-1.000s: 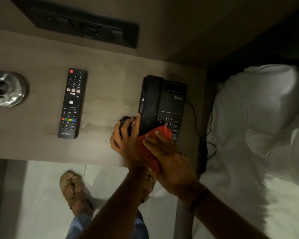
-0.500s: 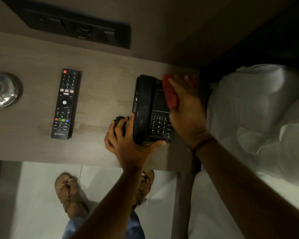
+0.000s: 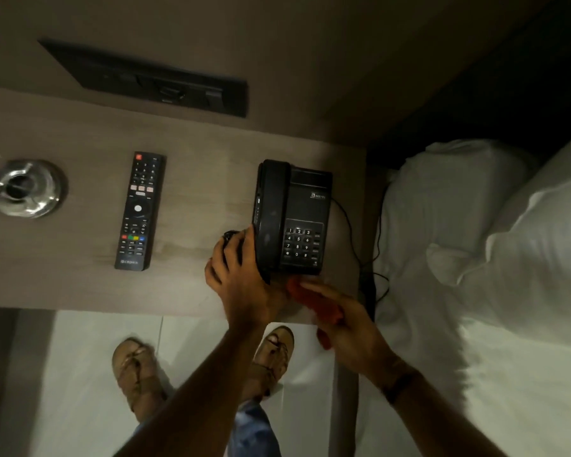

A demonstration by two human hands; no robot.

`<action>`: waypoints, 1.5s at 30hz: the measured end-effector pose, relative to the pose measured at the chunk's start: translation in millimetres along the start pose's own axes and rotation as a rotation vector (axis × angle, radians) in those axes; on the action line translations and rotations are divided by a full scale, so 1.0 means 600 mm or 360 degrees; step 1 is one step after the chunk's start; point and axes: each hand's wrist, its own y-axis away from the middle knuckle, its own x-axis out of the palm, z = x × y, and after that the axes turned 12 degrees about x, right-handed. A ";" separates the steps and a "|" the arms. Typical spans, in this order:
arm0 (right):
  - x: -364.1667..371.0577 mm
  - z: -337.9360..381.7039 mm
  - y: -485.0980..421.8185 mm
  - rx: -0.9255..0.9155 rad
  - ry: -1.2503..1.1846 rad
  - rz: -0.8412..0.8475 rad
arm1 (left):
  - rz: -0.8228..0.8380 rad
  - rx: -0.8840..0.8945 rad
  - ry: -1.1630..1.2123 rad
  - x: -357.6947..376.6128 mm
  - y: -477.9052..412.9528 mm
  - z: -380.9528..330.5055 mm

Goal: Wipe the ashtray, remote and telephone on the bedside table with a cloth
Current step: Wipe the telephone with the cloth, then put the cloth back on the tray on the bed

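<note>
A black telephone [image 3: 294,216] sits at the right end of the bedside table [image 3: 195,179], its handset on the left side. My left hand [image 3: 241,278] grips the near left corner of the telephone, by the handset's lower end. My right hand [image 3: 346,321] holds a red cloth [image 3: 314,303] against the telephone's near edge. A black remote [image 3: 139,211] lies in the middle of the table. The metal ashtray [image 3: 25,188] stands at the far left.
A dark switch panel [image 3: 152,82] is set in the wall behind the table. A bed with white pillows [image 3: 475,219] lies right of the table; a black cord [image 3: 360,245] runs down between them. My sandalled feet [image 3: 139,371] stand on pale tiles below.
My right hand has swept the red cloth from the telephone's far right corner back down to its near edge. My left hand has kept its hold on the telephone.
</note>
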 end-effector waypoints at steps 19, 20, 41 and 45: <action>0.342 0.504 0.187 0.0754 -0.0888 0.0692 | -0.0303 -0.1030 0.1820 -0.739 0.167 0.070; 0.386 0.525 0.189 0.0719 -0.0772 0.0717 | -0.0384 -0.1059 0.1815 -0.771 0.176 0.098; 1.344 0.767 0.057 -0.0458 0.1589 0.0454 | -0.0728 -0.1991 0.0975 -1.104 0.239 0.841; 1.371 0.741 0.041 -0.0680 0.1873 0.0230 | -0.0650 -0.2073 0.0917 -1.072 0.226 0.891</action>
